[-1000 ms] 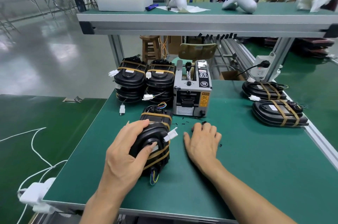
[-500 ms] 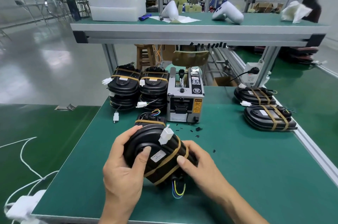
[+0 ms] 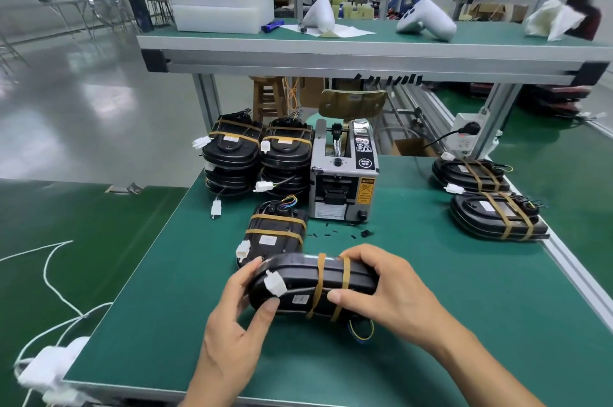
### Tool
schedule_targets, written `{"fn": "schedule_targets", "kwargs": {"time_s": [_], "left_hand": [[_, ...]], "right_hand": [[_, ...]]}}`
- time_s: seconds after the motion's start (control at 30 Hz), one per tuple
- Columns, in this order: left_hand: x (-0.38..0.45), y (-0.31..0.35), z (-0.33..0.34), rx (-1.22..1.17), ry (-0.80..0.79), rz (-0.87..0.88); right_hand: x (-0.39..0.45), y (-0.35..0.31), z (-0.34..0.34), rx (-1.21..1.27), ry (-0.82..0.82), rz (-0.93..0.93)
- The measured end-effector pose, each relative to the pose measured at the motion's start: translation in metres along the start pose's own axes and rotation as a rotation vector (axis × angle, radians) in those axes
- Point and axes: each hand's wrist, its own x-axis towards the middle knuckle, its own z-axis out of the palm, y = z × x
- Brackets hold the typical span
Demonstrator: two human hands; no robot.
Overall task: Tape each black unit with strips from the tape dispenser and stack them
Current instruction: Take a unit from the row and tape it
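Holding a taped black unit [image 3: 315,287] above the green table [image 3: 431,323], both hands curl round its ends: the left hand [image 3: 232,323] at the end with the white connector [image 3: 276,283], the right hand [image 3: 391,293] beside the two tan tape strips [image 3: 331,287]. Just beyond this grip lies another taped unit [image 3: 275,235]; farther on stand the tape dispenser [image 3: 345,174] and two stacks of taped units [image 3: 258,157].
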Motion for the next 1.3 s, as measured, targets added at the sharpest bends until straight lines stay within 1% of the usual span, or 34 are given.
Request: {"fn": "schedule_targets", "kwargs": {"time_s": [0.1,0.17,0.4,0.47,0.5,0.57,0.67,0.73,0.83,1.03,1.17,1.3], "left_hand": [[-0.004,-0.009,-0.007,-0.027,-0.051,-0.049],[-0.006,-0.016,-0.009,-0.043,-0.083,-0.079],[-0.01,-0.029,-0.011,-0.049,-0.122,-0.112],[-0.009,-0.026,-0.01,-0.046,-0.132,-0.102],[-0.008,-0.025,-0.01,-0.051,-0.134,-0.098],[-0.007,-0.021,-0.01,-0.064,-0.142,-0.092],[-0.006,-0.018,-0.012,-0.074,-0.151,-0.086],[-0.006,-0.017,-0.013,-0.073,-0.154,-0.077],[-0.005,-0.017,-0.015,-0.075,-0.158,-0.073],[-0.006,-0.017,-0.015,-0.068,-0.15,-0.067],[-0.005,-0.018,-0.015,-0.071,-0.143,-0.073],[-0.005,-0.019,-0.014,-0.076,-0.144,-0.08]], "right_hand": [[0.003,0.001,-0.001,-0.134,-0.045,-0.075],[0.006,0.001,-0.003,-0.189,-0.074,-0.093],[0.01,-0.012,-0.007,-0.266,-0.188,-0.103],[0.014,-0.018,-0.015,-0.212,-0.236,-0.06],[0.019,-0.02,-0.018,-0.164,-0.216,-0.035],[0.036,-0.023,-0.022,-0.03,-0.06,0.041],[0.078,-0.017,-0.018,0.241,0.256,0.28],[0.106,-0.01,-0.011,0.362,0.382,0.438],[0.134,-0.004,0.001,0.427,0.455,0.575],[0.157,0.003,0.013,0.483,0.594,0.729],[0.164,0.002,0.012,0.536,0.656,0.784],[0.17,0.001,0.015,0.669,0.685,0.825]]}}
